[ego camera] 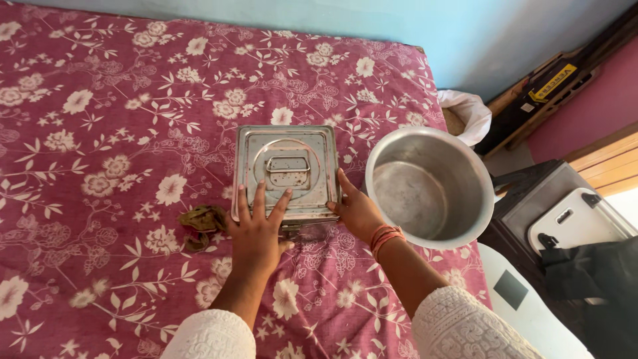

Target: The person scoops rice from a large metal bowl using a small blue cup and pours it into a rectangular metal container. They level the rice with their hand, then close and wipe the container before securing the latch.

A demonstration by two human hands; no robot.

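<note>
Magenta florals and dull silver

The bed [100,133] wears a magenta cover printed with pale cream flowers and thin white sprigs. The square tin [287,169] and the round pot [428,189] to its right are grey-silver metal, the tin speckled with dark spots. Sleeves [458,329] are white and lacy; the bangles [385,236] orange-red. The far wall [465,33] is pale blue.

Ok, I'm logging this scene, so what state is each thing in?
Steel box: lid on, flat on the bed.
Pot: upright, empty, uncovered.
Left hand: open, fingers spread on the lid.
Right hand: open, against the box's side.
Brown cloth: crumpled beside the box.
</note>
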